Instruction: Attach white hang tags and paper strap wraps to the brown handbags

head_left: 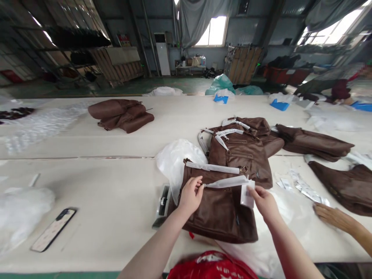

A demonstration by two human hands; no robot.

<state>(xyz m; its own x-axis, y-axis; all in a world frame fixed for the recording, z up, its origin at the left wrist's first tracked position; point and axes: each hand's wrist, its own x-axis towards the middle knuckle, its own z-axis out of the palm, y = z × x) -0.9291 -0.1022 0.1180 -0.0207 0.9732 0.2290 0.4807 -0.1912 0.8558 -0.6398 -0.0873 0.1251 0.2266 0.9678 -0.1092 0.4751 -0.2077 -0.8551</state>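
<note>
In the head view a brown handbag (217,211) lies flat before me, its handles wrapped in white paper. My left hand (192,193) is closed at the left end of the nearer wrapped handle (228,182), fingertips pinched on it. Between the thumb and fingers of my right hand (263,199) is a white hang tag (247,195), held over the bag's right side by that handle's other end. More brown bags (241,153) with wrapped handles lie stacked just beyond. Part of a green-grey box (162,205) shows beside the bag's left edge.
Clear plastic bags (177,159) lie behind the handbag. A phone (54,229) rests at the left. Another person's hand (334,217) reaches in from the right, close to small white packets (305,186). Brown bags (316,141) lie right, and another brown piece (122,114) far left.
</note>
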